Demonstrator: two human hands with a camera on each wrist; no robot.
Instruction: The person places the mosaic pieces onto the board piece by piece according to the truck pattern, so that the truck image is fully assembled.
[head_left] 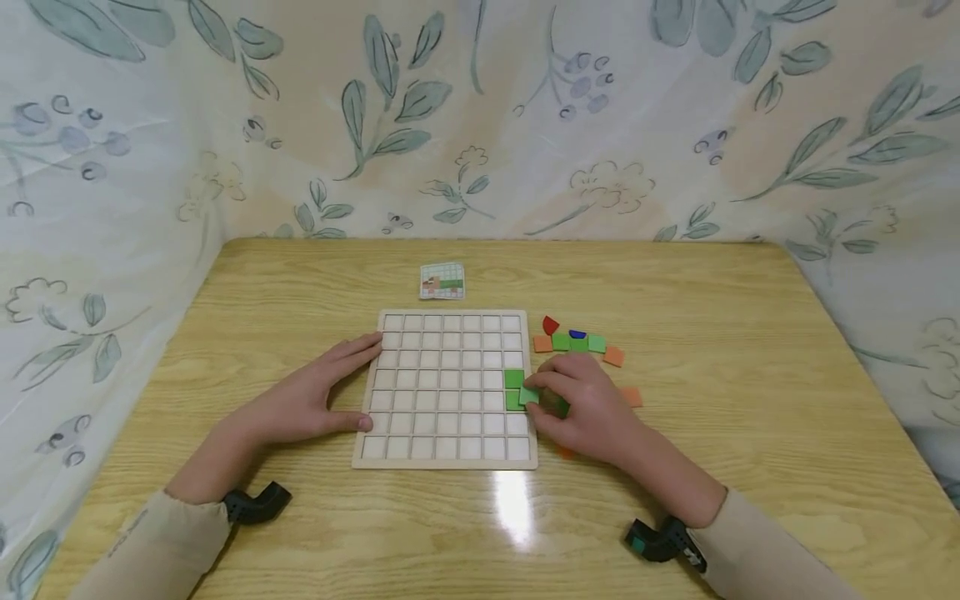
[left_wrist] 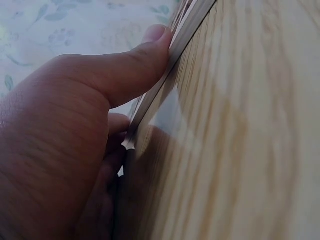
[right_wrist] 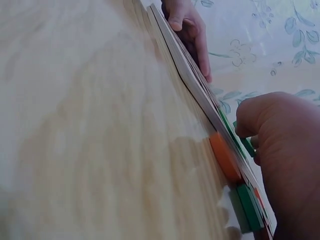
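Note:
A wooden grid board [head_left: 450,400] lies on the table. My left hand [head_left: 303,400] rests against its left edge, thumb and fingers spread and fairly straight; the left wrist view shows the thumb [left_wrist: 142,62] at the board's side. Over the right edge, my right hand [head_left: 588,408] pinches a light green square tile [head_left: 528,396] between thumb and fingers. That tile is tilted and overlaps a green square [head_left: 513,401] in the rightmost column. Another green square [head_left: 513,378] sits in the cell above. In the right wrist view the pinched tile [right_wrist: 246,145] is partly hidden by the hand.
Right of the board lie loose pieces: a red quarter-round [head_left: 551,325], a blue piece [head_left: 577,334], several green and orange squares [head_left: 613,357], and an orange one [head_left: 632,397] beyond my hand. A small picture card [head_left: 442,282] lies behind the board. Patterned cloth hangs at the back.

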